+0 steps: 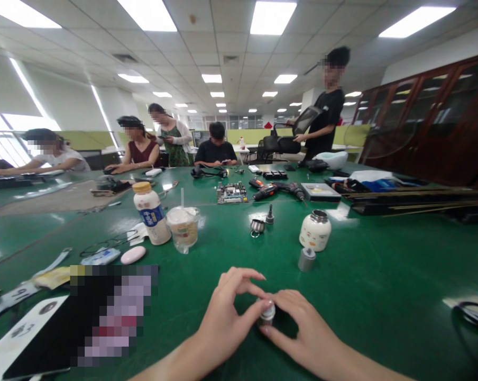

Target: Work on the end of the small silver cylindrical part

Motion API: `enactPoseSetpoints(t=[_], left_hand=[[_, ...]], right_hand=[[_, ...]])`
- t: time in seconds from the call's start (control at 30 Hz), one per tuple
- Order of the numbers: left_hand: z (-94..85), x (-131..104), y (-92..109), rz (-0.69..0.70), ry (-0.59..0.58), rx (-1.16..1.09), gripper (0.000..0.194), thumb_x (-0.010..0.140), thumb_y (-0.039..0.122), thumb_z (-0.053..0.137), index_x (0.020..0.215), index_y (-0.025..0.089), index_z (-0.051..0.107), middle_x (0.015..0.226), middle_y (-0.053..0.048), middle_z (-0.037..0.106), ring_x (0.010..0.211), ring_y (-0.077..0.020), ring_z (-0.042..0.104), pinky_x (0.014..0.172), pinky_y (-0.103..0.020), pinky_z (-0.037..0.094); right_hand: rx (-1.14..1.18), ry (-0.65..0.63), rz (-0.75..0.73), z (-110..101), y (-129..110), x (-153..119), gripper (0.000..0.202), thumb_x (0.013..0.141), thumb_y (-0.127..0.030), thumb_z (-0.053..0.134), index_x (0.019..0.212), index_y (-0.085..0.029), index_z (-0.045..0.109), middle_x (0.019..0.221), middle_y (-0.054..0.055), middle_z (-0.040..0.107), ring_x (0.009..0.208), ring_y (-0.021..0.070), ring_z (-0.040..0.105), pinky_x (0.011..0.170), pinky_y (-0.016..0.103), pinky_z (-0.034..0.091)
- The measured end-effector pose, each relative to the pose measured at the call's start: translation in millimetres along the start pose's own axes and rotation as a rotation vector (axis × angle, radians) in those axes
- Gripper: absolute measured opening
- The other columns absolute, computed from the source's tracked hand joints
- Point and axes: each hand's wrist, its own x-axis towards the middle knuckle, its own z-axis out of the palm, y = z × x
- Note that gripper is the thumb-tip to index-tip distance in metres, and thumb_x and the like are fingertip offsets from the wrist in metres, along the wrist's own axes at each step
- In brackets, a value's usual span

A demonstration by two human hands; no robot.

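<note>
Low over the near part of the green table [366, 296], a small silvery round cap-like piece [267, 315] sits between my two hands. My left hand [233, 309] pinches its top with thumb and forefinger, the other fingers lifted. Around its right side curl the thumb and fingers of my right hand [296, 323]. Its exact kind is partly hidden by fingers. Beyond, to the right, stands a cream patterned bottle [315, 233] with an open metal mouth, with a grey cylinder [306, 260] in front of it. A silver ringed metal piece [257, 227] and a dark stemmed part [269, 216] lie farther ahead.
On the left are a yellow-capped bottle [150, 216], a plastic cup with straw [183, 228], a pink oval case [133, 255] and a dark tablet-like panel [60, 328]. Farther back are a circuit board [231, 193] and power drills [266, 190]. Several people are around the table.
</note>
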Motion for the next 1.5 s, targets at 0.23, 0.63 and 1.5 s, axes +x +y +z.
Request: enactPoseSetpoints(t=[0.23, 0.63, 1.5], left_hand=[[-8.8, 13.2, -23.7, -0.045, 0.078, 0.054, 0.029, 0.084, 0.02, 0.071, 0.105, 0.026, 0.052, 0.089, 0.003, 0.076, 0.098, -0.0232, 0.067, 0.094, -0.04, 0.039], [-3.2, 5.1, -49.6, -0.105, -0.007, 0.146, 0.038, 0.074, 0.021, 0.078, 0.106, 0.027, 0.058, 0.086, 0.003, 0.077, 0.097, -0.0275, 0.061, 0.086, -0.041, 0.038], [13.3, -12.6, -10.0, 0.014, 0.254, 0.018, 0.034, 0.077, 0.01, 0.063, 0.105, 0.026, 0.055, 0.084, 0.002, 0.076, 0.092, -0.0253, 0.067, 0.087, -0.04, 0.045]], right_hand=[[-0.022, -0.013, 0.011, -0.9, -0.4, -0.6, 0.029, 0.083, -0.028, 0.07, 0.111, -0.024, 0.065, 0.106, 0.005, 0.069, 0.098, 0.0255, 0.061, 0.088, 0.04, 0.046], [-0.133, 0.003, -0.066, -0.7, -1.1, 1.2, 0.028, 0.084, -0.027, 0.069, 0.111, -0.021, 0.064, 0.106, 0.006, 0.071, 0.097, 0.0249, 0.063, 0.089, 0.038, 0.048], [-0.487, 0.254, -0.409, 31.0, 49.3, 20.1, 0.02, 0.079, -0.027, 0.065, 0.098, -0.022, 0.06, 0.083, 0.003, 0.071, 0.072, 0.0234, 0.067, 0.067, 0.031, 0.05]])
